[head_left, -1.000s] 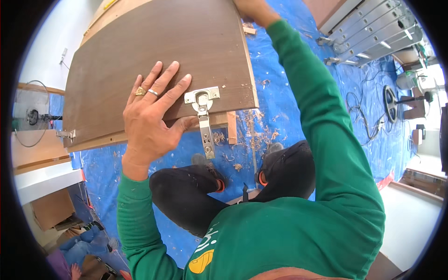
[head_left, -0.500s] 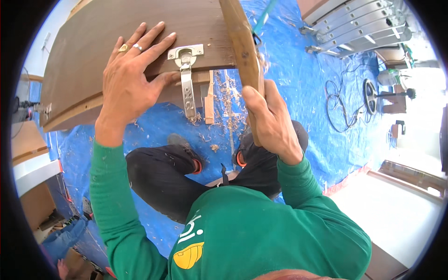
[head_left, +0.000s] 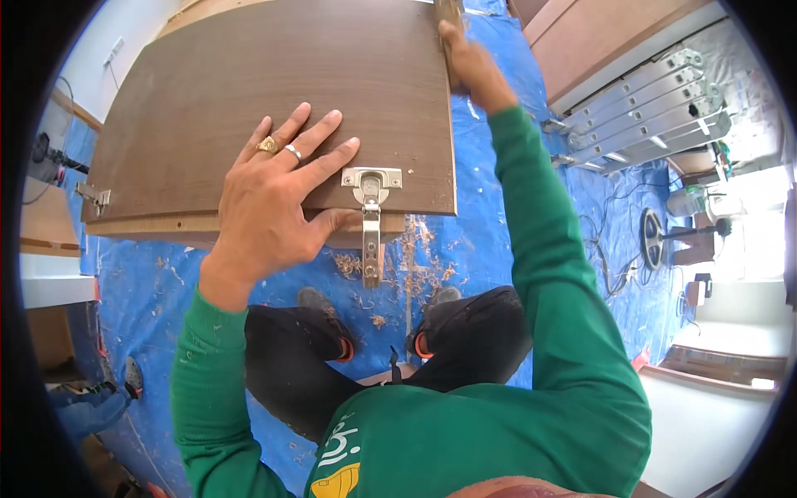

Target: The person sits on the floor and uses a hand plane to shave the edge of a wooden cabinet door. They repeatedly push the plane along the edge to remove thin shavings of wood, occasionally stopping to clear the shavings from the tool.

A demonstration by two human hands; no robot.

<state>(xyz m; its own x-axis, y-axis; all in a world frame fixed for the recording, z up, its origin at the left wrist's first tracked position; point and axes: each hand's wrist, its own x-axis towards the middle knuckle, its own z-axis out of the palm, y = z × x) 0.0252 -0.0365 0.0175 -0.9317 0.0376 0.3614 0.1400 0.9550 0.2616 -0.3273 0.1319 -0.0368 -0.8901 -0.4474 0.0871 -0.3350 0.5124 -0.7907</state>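
Observation:
A brown cabinet door panel (head_left: 199,100) lies flat in front of me on a lighter wooden support. My left hand (head_left: 266,199) rests on it near its close edge, fingers spread, thumb at the edge beside a metal concealed hinge (head_left: 372,224). This hinge's arm sticks out past the edge toward me. Another hinge (head_left: 98,197) sits at the panel's left corner. At the far right edge, my right hand (head_left: 480,73) is closed around a wooden hand plane (head_left: 449,12), slightly blurred. The plane is mostly cut off by the picture's top.
Curled wood shavings (head_left: 423,241) litter the blue tarp (head_left: 473,249) between my feet and the panel. A folded metal ladder (head_left: 639,108) lies at the far right, with cables and a black wheel-shaped base (head_left: 653,238) nearer. Another person's leg (head_left: 91,412) shows at lower left.
My right hand has pushed the plane away from me along the panel's right edge, and that arm is now stretched out. My left hand stays on the panel; the view has shifted.

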